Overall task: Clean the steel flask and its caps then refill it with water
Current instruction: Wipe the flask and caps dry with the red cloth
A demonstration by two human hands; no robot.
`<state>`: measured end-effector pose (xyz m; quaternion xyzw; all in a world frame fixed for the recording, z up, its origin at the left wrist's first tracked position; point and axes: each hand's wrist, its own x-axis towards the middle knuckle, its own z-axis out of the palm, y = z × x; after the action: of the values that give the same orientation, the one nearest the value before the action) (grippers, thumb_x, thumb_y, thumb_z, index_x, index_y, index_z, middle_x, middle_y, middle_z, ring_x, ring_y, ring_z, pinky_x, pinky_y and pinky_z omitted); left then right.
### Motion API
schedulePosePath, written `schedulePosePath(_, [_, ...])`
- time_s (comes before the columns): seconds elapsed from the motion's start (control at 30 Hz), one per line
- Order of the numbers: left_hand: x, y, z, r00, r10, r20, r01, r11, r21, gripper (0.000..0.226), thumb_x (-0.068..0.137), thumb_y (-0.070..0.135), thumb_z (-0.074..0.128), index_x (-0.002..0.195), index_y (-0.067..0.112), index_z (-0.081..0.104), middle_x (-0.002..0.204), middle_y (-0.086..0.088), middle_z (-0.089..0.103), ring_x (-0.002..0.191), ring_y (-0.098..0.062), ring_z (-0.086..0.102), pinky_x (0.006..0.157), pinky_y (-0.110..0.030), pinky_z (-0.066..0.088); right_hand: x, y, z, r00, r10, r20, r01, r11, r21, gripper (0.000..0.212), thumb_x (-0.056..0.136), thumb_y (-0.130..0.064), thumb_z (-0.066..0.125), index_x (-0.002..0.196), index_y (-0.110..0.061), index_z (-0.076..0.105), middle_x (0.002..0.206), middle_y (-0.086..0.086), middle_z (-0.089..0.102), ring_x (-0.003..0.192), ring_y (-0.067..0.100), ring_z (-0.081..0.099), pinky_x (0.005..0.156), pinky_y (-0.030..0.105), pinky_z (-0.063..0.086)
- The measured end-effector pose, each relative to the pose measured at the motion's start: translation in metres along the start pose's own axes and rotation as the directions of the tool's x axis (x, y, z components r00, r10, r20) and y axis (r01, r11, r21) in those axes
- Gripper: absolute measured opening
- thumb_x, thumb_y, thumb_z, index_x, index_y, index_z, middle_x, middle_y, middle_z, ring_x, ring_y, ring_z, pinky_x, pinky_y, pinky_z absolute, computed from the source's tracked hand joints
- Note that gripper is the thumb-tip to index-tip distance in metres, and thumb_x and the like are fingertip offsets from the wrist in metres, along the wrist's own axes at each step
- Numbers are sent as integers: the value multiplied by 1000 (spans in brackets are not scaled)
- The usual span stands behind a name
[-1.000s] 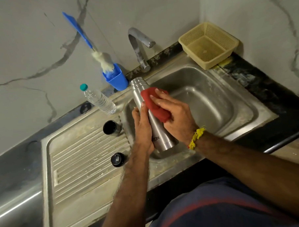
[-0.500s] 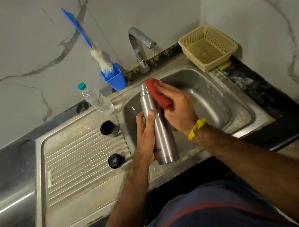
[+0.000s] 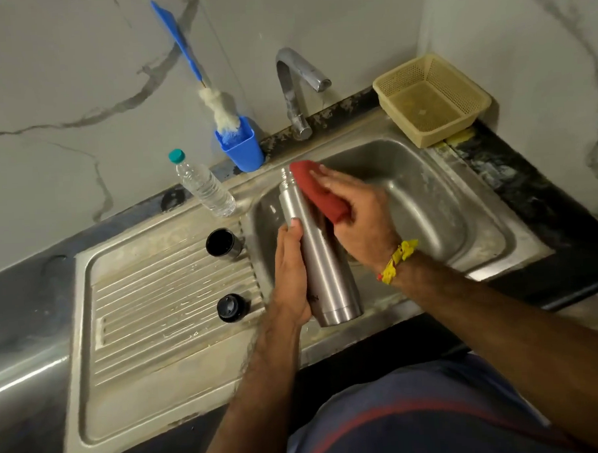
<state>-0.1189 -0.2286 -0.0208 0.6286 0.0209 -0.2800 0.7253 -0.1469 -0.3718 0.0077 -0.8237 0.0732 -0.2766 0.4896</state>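
The steel flask stands tilted over the sink basin, its open neck pointing up and away. My left hand grips its lower body from the left. My right hand holds a red scrub pad against the flask's upper part and neck. Two caps lie on the drainboard: a steel cup cap with a dark inside near the basin's left rim, and a smaller black inner cap nearer to me.
A clear water bottle with a teal lid stands left of the basin. Behind it a blue cup holds a blue-handled bottle brush. The tap rises at the back; a beige plastic basket sits back right.
The flask has turned more upright and my left hand has slid lower on it. My right hand has moved the red pad up from the flask's body to its neck.
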Motion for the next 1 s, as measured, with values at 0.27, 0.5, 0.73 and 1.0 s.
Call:
schedulePosePath(0.27, [22, 12, -14, 1000, -15, 23, 16, 998, -61, 75, 89, 71, 56, 140, 15, 59, 133, -25, 64, 124, -40, 61, 105, -55, 49, -28, -1, 7, 992, -86, 89, 87, 996, -3, 66, 74, 17, 64, 135, -7, 59, 145, 12, 53, 137, 23, 49, 114, 42, 41])
schedulePosePath(0.5, [22, 19, -7, 1000, -21, 17, 22, 997, -69, 56, 94, 60, 59, 125, 15, 69, 125, -25, 67, 115, -43, 65, 100, -55, 52, -32, -5, 5, 986, -100, 133, 110, 992, -67, 69, 71, 14, 61, 136, -10, 59, 147, 11, 50, 140, 26, 45, 116, 42, 38])
schedulePosePath(0.73, [33, 17, -15, 990, -90, 109, 94, 995, -30, 79, 88, 64, 68, 144, 10, 52, 138, -30, 57, 127, -47, 57, 107, -65, 44, -51, -3, -1, 979, -155, 136, 162, 986, -40, 64, 73, 14, 65, 133, -9, 62, 147, 12, 51, 140, 26, 44, 114, 49, 38])
schedulePosePath(1.0, [49, 42, -25, 974, -155, 165, 169, 983, -74, 94, 81, 76, 66, 144, 6, 51, 132, -29, 62, 118, -45, 64, 97, -63, 51, -58, -9, 4, 935, -278, 220, 292, 956, -31, 57, 80, 9, 68, 133, -9, 62, 148, 12, 50, 142, 30, 41, 114, 49, 38])
